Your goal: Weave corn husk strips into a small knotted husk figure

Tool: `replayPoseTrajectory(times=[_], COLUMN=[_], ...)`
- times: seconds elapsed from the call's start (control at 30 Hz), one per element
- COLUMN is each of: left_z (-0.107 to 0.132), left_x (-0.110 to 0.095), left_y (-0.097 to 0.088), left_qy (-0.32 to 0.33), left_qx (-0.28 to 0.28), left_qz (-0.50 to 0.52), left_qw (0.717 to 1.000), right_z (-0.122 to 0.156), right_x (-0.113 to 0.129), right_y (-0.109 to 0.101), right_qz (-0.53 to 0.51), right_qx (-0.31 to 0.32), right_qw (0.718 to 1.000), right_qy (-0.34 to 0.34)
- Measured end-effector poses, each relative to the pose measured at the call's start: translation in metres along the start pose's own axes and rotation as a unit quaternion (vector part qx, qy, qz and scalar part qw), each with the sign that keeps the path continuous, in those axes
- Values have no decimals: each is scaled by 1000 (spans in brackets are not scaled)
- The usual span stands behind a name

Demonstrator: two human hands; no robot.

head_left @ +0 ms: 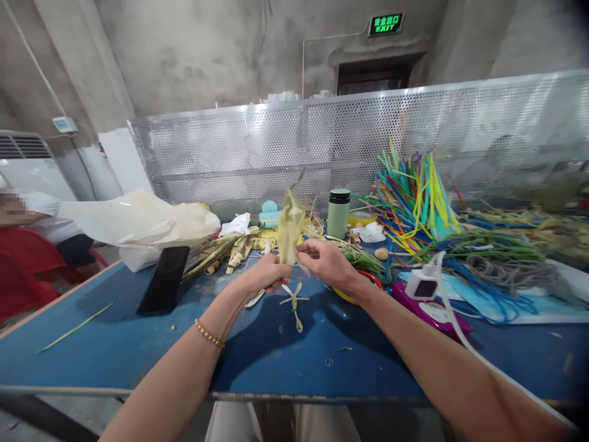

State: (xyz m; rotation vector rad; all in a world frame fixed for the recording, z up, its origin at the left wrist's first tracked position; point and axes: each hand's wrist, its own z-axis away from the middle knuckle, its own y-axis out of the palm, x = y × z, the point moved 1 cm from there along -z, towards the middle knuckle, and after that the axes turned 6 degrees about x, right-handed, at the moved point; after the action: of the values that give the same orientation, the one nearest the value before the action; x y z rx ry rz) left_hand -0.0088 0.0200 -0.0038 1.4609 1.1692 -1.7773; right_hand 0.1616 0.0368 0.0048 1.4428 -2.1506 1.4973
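Observation:
A pale yellow-green corn husk stands upright between my two hands above the middle of the table. My left hand is closed around its lower end. At the husk's right edge, the fingers of my right hand are closed in a pinch. Just below the hands, a small dragonfly-shaped figure made of pale strips lies flat on the blue table. Part of a white, spoon-like piece shows beside my left hand.
Left of the hands lie a black phone and a thin green strip. Behind stand a white plastic bag and a green bottle. Coloured strips, a purple box and a white charger with cable are at right.

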Motion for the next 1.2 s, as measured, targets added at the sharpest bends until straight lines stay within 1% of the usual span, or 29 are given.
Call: replayPoseTrajectory(times=[0.07, 0.1, 0.13, 0.2, 0.27, 0.37, 0.4, 0.53, 0.63, 0.73, 0.8, 0.87, 0.93, 0.97, 1.0, 1.03, 1.07, 1.1, 1.13, 1.2], left_z=[-1, -1, -1, -2, -1, 1, 2, 7, 14, 24, 34, 46, 56, 59, 60, 59, 55, 49, 41, 25], left_x=[3, 4, 4, 3, -1, -5, -6, -9, -11, -17, -22, -26, -29, -30, -30, -29, -27, -23, -18, -6], left_y=[1, 1, 0, -1, -4, -10, -11, -19, -28, -46, -62, -78, -91, -96, -99, -100, -100, -99, -98, -95], left_qy=[3, 4, 7, 20, 32, 27, 27, 46, 66, 110, 179, 258, 319, 345, 353, 340, 307, 253, 187, 50], left_qx=[4, 11, 23, 56, 94, 156, 175, 232, 247, 212, 152, 77, 27, 6, -11, -26, -36, -49, -50, -74], left_qz=[-25, -15, 14, 109, 192, 240, 246, 256, 254, 268, 300, 325, 326, 327, 324, 318, 306, 291, 266, 196], left_qw=[1000, 1000, 1000, 992, 976, 958, 953, 937, 933, 933, 925, 906, 889, 880, 878, 885, 901, 921, 944, 977], right_z=[-1, -1, -2, -4, -5, -8, -8, -12, -14, -17, -18, -19, -17, -16, -15, -13, -12, -10, -9, -7], right_x=[-4, -6, -8, -13, -17, -24, -27, -39, -47, -53, -56, -57, -56, -55, -54, -52, -49, -46, -43, -38], right_y=[1, 1, 1, 0, -3, -9, -11, -22, -34, -44, -48, -48, -44, -42, -40, -38, -35, -34, -33, -31], right_qz=[6, -4, -21, -60, -70, -37, -18, 64, 124, 167, 174, 162, 132, 111, 85, 57, 29, 3, -18, -57], right_qx=[-2, 3, 10, 11, -24, -86, -93, -91, -112, -138, -148, -146, -135, -126, -117, -106, -93, -80, -68, -42], right_qw=[1000, 1000, 1000, 998, 997, 994, 994, 989, 974, 951, 943, 943, 946, 949, 952, 956, 960, 963, 965, 970], right_qy=[4, 8, 12, 23, 33, 51, 56, 93, 153, 219, 241, 252, 263, 267, 269, 268, 264, 258, 252, 234])
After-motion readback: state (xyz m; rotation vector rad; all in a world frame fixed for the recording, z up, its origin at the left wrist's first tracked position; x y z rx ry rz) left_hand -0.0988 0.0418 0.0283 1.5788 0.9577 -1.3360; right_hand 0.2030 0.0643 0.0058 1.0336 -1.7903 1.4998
